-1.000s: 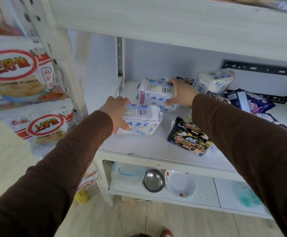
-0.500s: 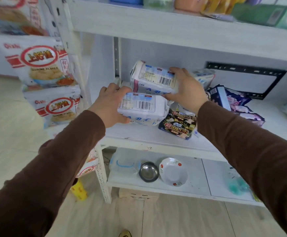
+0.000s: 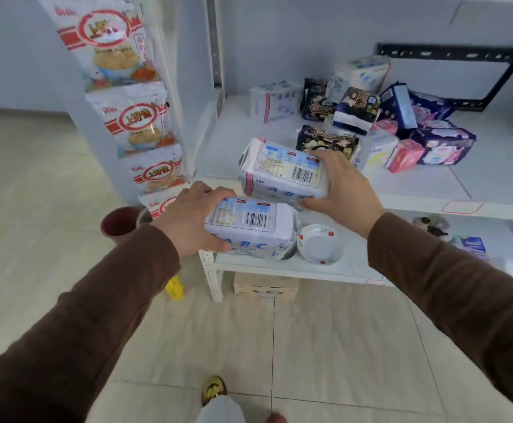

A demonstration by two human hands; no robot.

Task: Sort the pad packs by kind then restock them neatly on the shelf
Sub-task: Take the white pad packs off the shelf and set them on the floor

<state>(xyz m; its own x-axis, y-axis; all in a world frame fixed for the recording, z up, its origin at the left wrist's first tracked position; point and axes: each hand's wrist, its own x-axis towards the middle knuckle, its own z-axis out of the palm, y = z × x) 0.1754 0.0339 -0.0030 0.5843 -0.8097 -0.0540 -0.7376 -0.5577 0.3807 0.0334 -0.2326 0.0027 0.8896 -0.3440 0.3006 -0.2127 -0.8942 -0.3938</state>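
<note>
Both white ABC pad packs, left hand's and right hand's, now lifted off the shelf; left hand and right hand each grasp one; stack them squarely together.

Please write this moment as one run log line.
left hand: holds ABC pack | right hand: holds second ABC pack | both off shelf

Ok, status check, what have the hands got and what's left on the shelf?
Left hand grips one white ABC pack. Right hand grips a second ABC pack. Both off the shelf. Mixed pile unsorted at the back.
</note>
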